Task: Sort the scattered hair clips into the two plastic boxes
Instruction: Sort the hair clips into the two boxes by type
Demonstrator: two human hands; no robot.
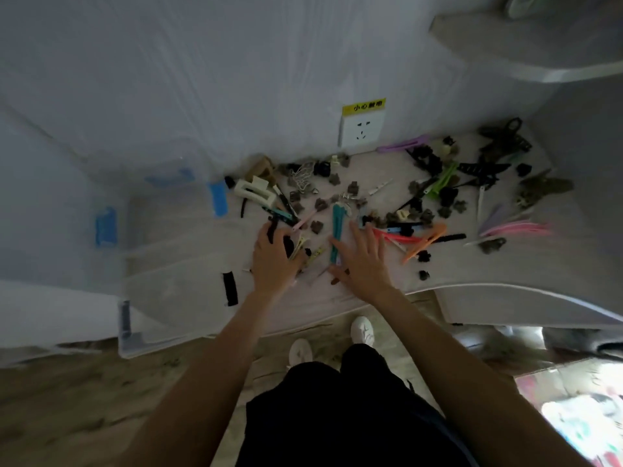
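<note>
Many hair clips lie scattered over a pale table [526,264]. My left hand [273,261] rests palm down on the table, fingers over a black clip [288,244] and some yellowish clips. My right hand [362,261] is spread flat beside a long teal clip [337,230], not gripping it. An orange clip [426,241] and a red one [394,238] lie just right of that hand. A white claw clip [254,192] sits at the back left. Two clear plastic boxes stand at the left: a near one [175,284] holding a black clip [230,288], and a far one [161,190] with blue latches.
A wall socket [362,128] with a yellow label is behind the pile. Pink flat clips [515,227] lie at the right, and dark claw clips [505,139] at the far right corner. My white shoes [362,330] stand on the floor below the table edge.
</note>
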